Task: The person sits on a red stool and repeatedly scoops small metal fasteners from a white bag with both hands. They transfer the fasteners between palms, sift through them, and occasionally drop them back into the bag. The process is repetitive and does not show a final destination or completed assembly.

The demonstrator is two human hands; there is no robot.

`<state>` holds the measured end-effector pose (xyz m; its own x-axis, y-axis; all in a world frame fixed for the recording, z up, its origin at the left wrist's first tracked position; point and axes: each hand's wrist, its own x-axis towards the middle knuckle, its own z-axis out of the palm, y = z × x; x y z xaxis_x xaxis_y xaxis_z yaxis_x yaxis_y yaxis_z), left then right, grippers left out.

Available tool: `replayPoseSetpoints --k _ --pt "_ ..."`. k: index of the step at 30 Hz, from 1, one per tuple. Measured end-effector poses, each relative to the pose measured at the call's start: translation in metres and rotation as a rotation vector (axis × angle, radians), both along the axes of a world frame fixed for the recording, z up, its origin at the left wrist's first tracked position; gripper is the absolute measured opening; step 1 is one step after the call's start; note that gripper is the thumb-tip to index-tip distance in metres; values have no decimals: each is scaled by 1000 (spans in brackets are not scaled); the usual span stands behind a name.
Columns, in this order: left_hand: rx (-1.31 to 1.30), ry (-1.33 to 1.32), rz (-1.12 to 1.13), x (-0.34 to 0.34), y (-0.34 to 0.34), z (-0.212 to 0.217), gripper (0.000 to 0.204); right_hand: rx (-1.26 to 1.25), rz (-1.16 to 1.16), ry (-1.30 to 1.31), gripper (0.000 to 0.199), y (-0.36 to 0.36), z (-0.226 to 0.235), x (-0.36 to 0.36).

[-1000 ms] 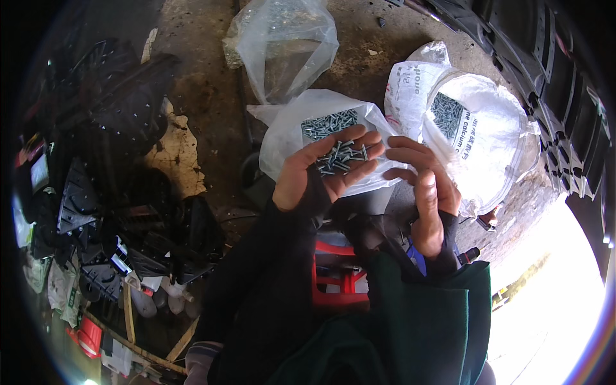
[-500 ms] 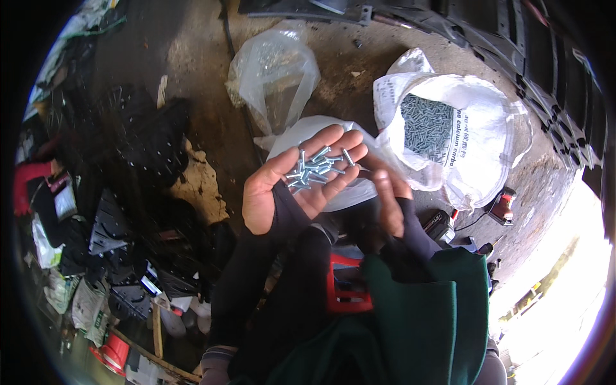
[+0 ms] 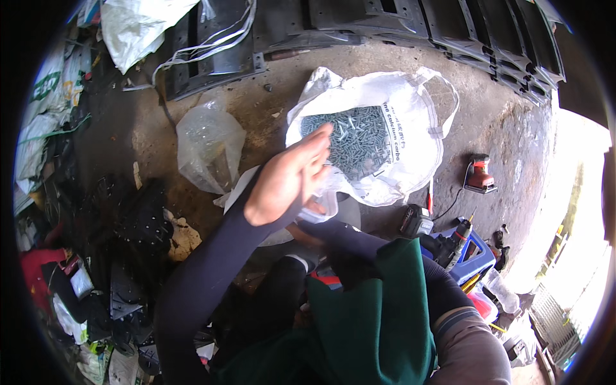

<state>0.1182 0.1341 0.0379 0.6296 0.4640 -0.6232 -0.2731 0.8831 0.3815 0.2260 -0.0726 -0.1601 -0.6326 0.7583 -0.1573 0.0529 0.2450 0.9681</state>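
My left hand [image 3: 287, 181] is raised with its back toward me and its fingers stretched out, the fingertips over the near rim of a large white sack [image 3: 410, 128]. The sack lies open on the concrete and is full of grey screws [image 3: 356, 138]. I see nothing in the hand; its palm faces away. Under my left wrist lies a smaller white bag [image 3: 321, 208]. My right hand [image 3: 303, 232] is mostly hidden beneath my left forearm, close to that small bag. Whether it grips anything is not visible.
A crumpled clear plastic bag [image 3: 208, 147] lies left of the sack. An orange sander [image 3: 480, 173], a cordless drill [image 3: 449, 237] and a blue crate [image 3: 473, 258] are at the right. Black plastic parts [image 3: 138, 218] pile up on the left, black panels [image 3: 385, 22] along the far side.
My left hand, palm up with a heap of screws before, has turned over and reached toward the big sack. My view has shifted, and the sack now lies straight ahead.
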Motion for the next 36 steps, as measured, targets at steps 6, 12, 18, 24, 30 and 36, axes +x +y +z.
replayPoseSetpoints --k 6,12,18,24,30,36 --pt "290 -24 31 -83 -15 -5 46 -93 0 145 43 -5 -15 -20" --pt "587 588 -176 -111 -98 -35 27 -907 -318 1287 37 11 -5 -46" --pt "1134 1234 -255 -83 -150 -113 49 -1138 -705 1643 32 36 -16 -37" --pt "1357 1396 -338 -107 -115 -131 62 -933 -770 1616 39 88 -13 -33" --pt "1313 1328 -299 -115 -105 -133 58 -1233 -487 1879 49 97 -7 -54" --pt "940 1097 -163 -115 -106 -113 37 -1033 -509 1703 50 84 -26 -66"
